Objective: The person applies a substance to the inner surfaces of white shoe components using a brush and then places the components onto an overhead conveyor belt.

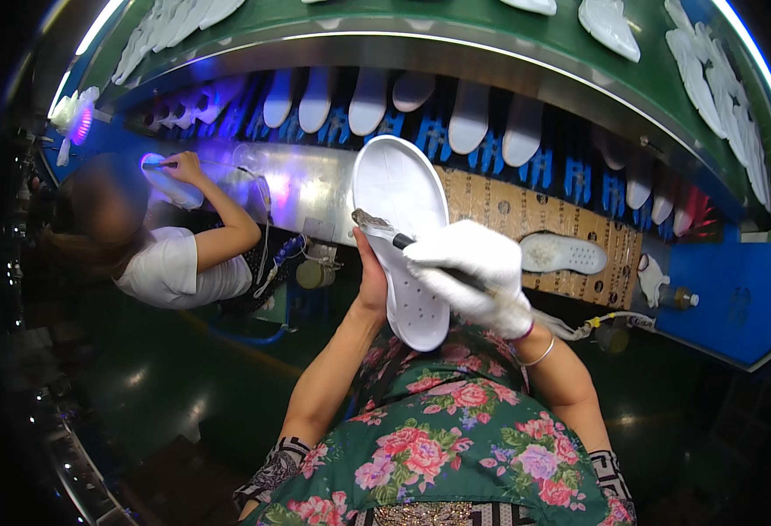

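Note:
A white shoe sole (pixel 403 184) is tilted up in front of my chest, its hollow inner face toward me and small holes in its lower half. My bare left hand (pixel 371 273) grips it by its left edge. In a white glove, my right hand (pixel 473 263) is closed around a dark-handled brush (pixel 372 222), with a pale hose trailing off beside the wrist. The brush's bristles lie across the left rim of the sole near its middle, close to my left fingertips.
Another white sole (pixel 563 254) lies on a taped cardboard sheet (pixel 478 195). Behind it, a rack (pixel 432 131) holds upright soles beneath a green conveyor belt (pixel 456 28) bearing white soles. A bottle (pixel 679 298) stands at right. To the left, a co-worker (pixel 175 263) handles another sole.

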Action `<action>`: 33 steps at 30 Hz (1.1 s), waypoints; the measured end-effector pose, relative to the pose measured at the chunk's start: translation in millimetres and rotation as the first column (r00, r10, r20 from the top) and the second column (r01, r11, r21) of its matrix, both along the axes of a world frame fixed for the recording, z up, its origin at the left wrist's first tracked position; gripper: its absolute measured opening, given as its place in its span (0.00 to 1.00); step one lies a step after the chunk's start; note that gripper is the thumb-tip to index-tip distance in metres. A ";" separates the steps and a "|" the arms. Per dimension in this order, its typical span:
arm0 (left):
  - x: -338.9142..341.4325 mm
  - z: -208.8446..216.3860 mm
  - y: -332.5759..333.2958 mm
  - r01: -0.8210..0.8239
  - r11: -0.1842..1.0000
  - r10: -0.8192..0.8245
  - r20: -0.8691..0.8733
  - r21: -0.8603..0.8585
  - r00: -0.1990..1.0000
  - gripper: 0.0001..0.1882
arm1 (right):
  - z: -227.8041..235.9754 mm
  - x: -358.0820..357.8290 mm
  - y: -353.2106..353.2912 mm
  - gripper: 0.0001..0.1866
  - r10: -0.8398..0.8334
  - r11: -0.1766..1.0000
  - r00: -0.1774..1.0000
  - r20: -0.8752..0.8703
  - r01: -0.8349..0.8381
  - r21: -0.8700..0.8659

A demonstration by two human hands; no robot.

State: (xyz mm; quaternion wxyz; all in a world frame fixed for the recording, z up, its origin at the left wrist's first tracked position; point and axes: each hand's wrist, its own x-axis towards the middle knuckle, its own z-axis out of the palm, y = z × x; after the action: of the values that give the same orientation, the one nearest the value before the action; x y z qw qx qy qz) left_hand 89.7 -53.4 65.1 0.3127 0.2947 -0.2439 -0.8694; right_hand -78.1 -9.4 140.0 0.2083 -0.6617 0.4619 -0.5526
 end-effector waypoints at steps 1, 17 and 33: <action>3.7 -0.6 -1.9 0.004 1.000 -0.004 0.020 -0.004 1.000 0.53 | -5.3 -2.5 -1.3 0.12 -0.018 0.999 0.996 0.089 0.014 0.037; 15.6 -18.0 -34.3 -0.038 0.998 0.025 -0.228 -0.054 0.973 0.60 | -16.5 16.7 9.8 0.15 -0.006 0.999 1.000 -0.005 0.006 0.041; 13.5 -36.2 -71.0 0.056 0.998 -0.069 -0.638 -0.041 0.767 0.67 | -21.3 27.0 16.2 0.12 0.083 0.985 0.967 0.239 -0.115 0.125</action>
State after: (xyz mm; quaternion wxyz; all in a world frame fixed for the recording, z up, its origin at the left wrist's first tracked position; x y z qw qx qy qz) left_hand 103.3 -124.4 28.9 0.3508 -0.0297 -0.1412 -0.9253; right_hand -51.1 6.7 118.7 0.3338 -0.5986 0.4376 -0.5820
